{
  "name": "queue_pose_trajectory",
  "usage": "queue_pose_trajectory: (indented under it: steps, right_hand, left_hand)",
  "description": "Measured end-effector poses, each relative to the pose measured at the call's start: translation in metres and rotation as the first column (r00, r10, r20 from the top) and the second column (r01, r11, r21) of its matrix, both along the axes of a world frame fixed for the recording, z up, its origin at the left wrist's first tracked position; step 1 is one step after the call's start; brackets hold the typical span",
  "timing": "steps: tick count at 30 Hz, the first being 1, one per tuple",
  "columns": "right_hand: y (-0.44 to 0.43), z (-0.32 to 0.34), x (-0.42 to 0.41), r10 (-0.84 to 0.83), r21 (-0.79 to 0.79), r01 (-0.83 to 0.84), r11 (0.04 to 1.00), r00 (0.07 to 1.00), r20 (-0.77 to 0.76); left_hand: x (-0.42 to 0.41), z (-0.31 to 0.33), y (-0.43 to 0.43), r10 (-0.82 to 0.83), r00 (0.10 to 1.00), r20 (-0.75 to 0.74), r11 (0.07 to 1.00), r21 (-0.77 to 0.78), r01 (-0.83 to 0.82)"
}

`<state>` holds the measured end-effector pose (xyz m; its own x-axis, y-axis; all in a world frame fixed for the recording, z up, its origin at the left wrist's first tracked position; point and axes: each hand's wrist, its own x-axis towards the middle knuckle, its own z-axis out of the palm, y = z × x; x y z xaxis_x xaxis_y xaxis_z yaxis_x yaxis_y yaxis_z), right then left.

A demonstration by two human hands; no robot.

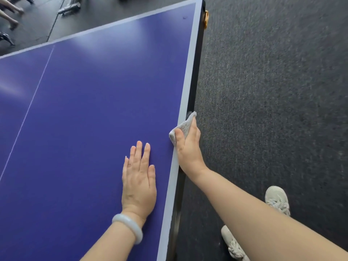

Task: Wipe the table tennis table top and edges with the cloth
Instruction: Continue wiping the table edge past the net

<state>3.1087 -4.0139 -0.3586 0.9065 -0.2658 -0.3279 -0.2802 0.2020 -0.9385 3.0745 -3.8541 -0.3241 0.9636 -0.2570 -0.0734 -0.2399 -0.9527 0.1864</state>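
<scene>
Standing at the long side of the counter (94, 110), blue top with a pale border and a thin white centre line (28, 110).

Left grip (139, 181): flat, palm down on the blue surface near the rim, fingers straight and close together, holding nothing. Pale bangle (128, 227) on that wrist.

Right grip (188, 147): clamped on the cloth (183, 126). My thumb lies on top and my fingers go down over the side, out of sight behind the cloth.

Cloth: grey, bunched, draped over the pale border and the dark side edge (195, 81) of the counter, just ahead of my left fingertips and to their right.

Floor: dark speckled carpet (273, 91) beside the counter. My two light sneakers (277, 199) show at lower right.

Far corner: a small yellowish fitting (206, 18) on the side edge, too blurred to identify. Beyond the far end, someone's bare legs (11, 16), blurred.
</scene>
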Motion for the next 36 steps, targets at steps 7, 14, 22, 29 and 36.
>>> queue_pose_trajectory:
  steps: [7, 14, 22, 29, 36]
  right_hand:
    - [0.065, 0.0, -0.083, -0.169, 0.008, 0.169, 0.986, 0.983, 0.065]
    - [0.055, -0.004, -0.069, -0.11, -0.021, 0.112, 0.994, 0.992, 0.053]
    - [0.045, -0.01, -0.048, -0.17, 0.012, 0.17, 0.985, 0.979, 0.11]
    - [0.103, -0.013, -0.141, -0.18, 0.06, 0.174, 0.983, 0.975, 0.127]
    - [0.036, -0.015, -0.014, -0.234, 0.124, 0.226, 0.966, 0.971, 0.049]
  left_hand:
    - [0.002, -0.002, 0.0, 0.007, 1.0, 0.026, 0.998, -0.057, -0.006]
    - [0.002, -0.001, 0.002, 0.006, 0.999, 0.035, 0.999, -0.039, -0.005]
    - [0.004, -0.006, 0.002, -0.004, 0.998, 0.066, 1.0, -0.008, 0.005]
    - [0.004, -0.005, 0.001, -0.017, 0.997, 0.07, 1.0, 0.007, 0.017]
    - [0.005, -0.01, 0.002, -0.001, 0.998, 0.068, 0.998, 0.058, -0.003]
